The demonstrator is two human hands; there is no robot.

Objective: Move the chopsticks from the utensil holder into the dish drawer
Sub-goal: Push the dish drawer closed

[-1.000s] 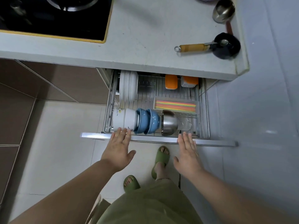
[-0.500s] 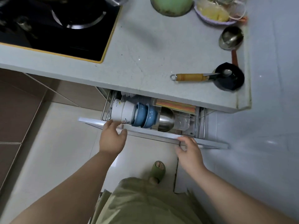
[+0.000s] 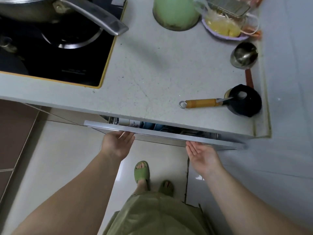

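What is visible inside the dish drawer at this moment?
Through the narrow gap above the dish drawer front, only a white cup and part of a blue bowl show. The worktop covers everything else, chopsticks included.

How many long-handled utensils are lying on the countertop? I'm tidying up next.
2, both near the right end of the countertop: a steel ladle by the right edge, its reddish handle pointing toward the person, and a wooden-handled utensil whose head rests on a black object. Others may be out of frame.
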